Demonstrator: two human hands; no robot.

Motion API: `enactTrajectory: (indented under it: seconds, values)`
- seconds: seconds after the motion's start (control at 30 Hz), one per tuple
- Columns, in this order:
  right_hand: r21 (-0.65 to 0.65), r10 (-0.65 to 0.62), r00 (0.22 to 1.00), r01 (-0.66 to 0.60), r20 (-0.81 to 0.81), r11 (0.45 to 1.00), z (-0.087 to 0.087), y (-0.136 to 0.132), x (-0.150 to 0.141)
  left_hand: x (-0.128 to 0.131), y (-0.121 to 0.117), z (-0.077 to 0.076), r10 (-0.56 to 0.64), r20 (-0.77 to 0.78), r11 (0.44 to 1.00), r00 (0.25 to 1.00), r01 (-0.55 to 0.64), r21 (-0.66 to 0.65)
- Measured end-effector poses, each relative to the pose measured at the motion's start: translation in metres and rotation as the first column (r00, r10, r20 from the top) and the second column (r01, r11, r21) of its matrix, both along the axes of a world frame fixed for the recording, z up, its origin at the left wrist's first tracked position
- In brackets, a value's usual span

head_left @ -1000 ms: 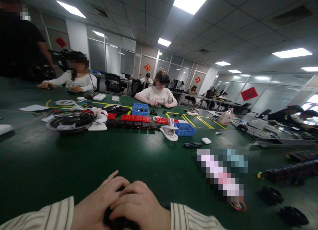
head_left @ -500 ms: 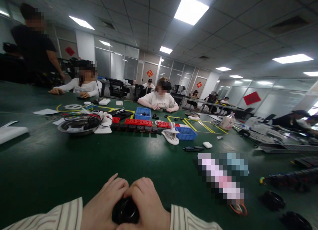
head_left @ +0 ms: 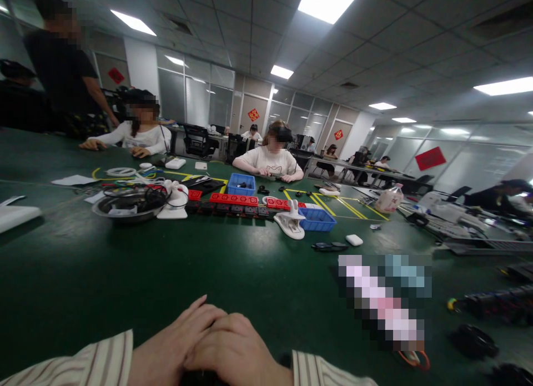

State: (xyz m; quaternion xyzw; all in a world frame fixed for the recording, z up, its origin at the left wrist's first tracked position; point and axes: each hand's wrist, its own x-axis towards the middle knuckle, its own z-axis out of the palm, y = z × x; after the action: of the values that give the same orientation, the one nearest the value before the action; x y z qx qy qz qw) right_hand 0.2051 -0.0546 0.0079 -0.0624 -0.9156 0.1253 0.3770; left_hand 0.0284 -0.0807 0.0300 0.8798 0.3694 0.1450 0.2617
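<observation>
At the bottom of the head view, my left hand (head_left: pixel 179 336) and my right hand (head_left: pixel 233 341) are pressed together above the green table (head_left: pixel 166 275). The fingers of my right hand lie across those of my left. Both hands are closed around a black, rounded, glossy object (head_left: pixel 204 378); only a dark sliver of it shows below my palms, and its kind cannot be made out. One left fingertip sticks out at the top. Striped cuffs cover both wrists.
Ahead stand a metal bowl (head_left: pixel 129 212) of cables, a row of red and black blocks (head_left: pixel 233 200), blue bins (head_left: pixel 318 219) and a white clip stand (head_left: pixel 291 225). To the right lie a blurred pink item (head_left: pixel 383 302) and black coils (head_left: pixel 474 341). Co-workers sit across the table.
My right hand has turned and slid over the left, hiding most of the black object, whose round opening showed before. The view has shifted slightly.
</observation>
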Motion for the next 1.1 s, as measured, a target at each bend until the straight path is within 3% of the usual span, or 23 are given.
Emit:
enactTrajectory:
  seconds: [0.13,0.23,0.3,0.4,0.5,0.6,0.7,0.83,0.97,1.1]
  values:
    - [-0.181,-0.098,0.992,0.081,-0.084,0.98,0.017,-0.006,0.007,-0.004,-0.001,-0.008,0.008,-0.027,0.999,1.0,-0.007,0.034]
    - [-0.241,-0.197,0.979,0.18,-0.049,0.954,0.028,-0.009,0.013,-0.001,-0.003,-0.01,0.099,0.053,0.99,0.994,-0.104,0.097]
    - [-0.255,-0.281,0.959,0.261,-0.045,0.931,0.026,-0.011,0.012,0.003,-0.006,-0.008,0.119,0.074,0.983,0.99,-0.127,0.129]
    - [-0.187,-0.332,0.943,0.33,0.018,0.925,0.012,-0.013,0.004,0.007,-0.01,-0.003,0.135,0.081,0.976,0.987,-0.147,0.163]
    - [-0.057,-0.36,0.93,0.364,0.068,0.93,-0.001,-0.015,-0.003,0.009,-0.009,0.002,0.107,0.108,0.989,0.988,-0.117,0.089]
    - [0.031,-0.31,0.942,0.309,0.13,0.951,-0.005,-0.013,-0.004,0.008,-0.005,0.006,0.041,0.133,0.999,0.99,-0.037,-0.033]
    - [0.131,-0.149,0.958,0.12,0.244,0.984,-0.005,-0.008,-0.002,0.007,0.001,0.006,-0.014,0.111,0.994,0.994,0.026,-0.107]
    - [0.316,-0.027,0.962,-0.063,0.272,0.947,-0.004,-0.003,0.001,0.003,0.007,0.002,-0.065,0.095,0.975,0.993,0.084,-0.205]
    - [0.337,-0.005,0.981,-0.063,0.196,0.94,-0.001,-0.002,0.001,-0.006,0.009,-0.007,-0.094,0.104,0.983,0.99,0.109,-0.149]
    - [0.142,-0.151,0.988,0.146,0.027,0.979,-0.001,-0.003,0.003,-0.012,0.009,-0.017,-0.129,0.024,0.991,0.991,0.128,0.035]
